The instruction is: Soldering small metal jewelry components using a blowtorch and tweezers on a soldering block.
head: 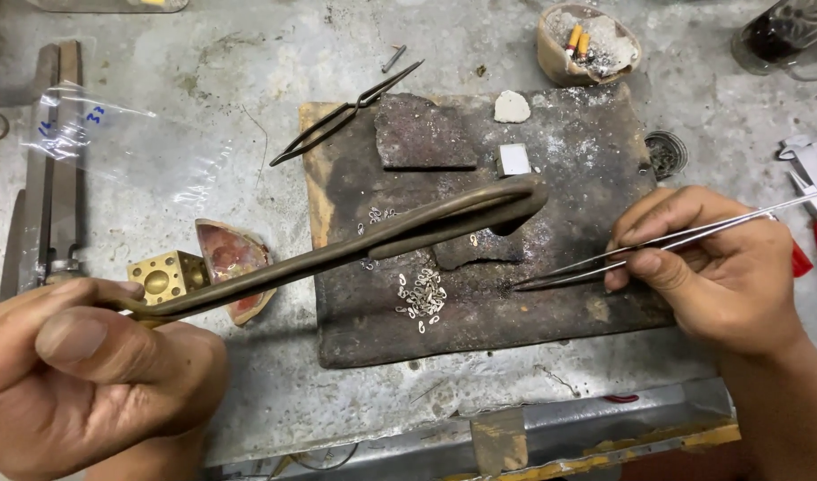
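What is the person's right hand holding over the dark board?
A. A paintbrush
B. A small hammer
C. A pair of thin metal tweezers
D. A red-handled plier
C. The right hand pinches thin metal tweezers, whose tips point toward the pile of small silver links on the charred board; the left hand holds a curved brass pipe.

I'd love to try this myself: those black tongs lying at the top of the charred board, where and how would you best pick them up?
Probably by the two long handles of the black tongs, coming from above on the board's upper left. The handles splay apart over the bare bench, leaving finger room, while the closed tips rest against a dark slab.
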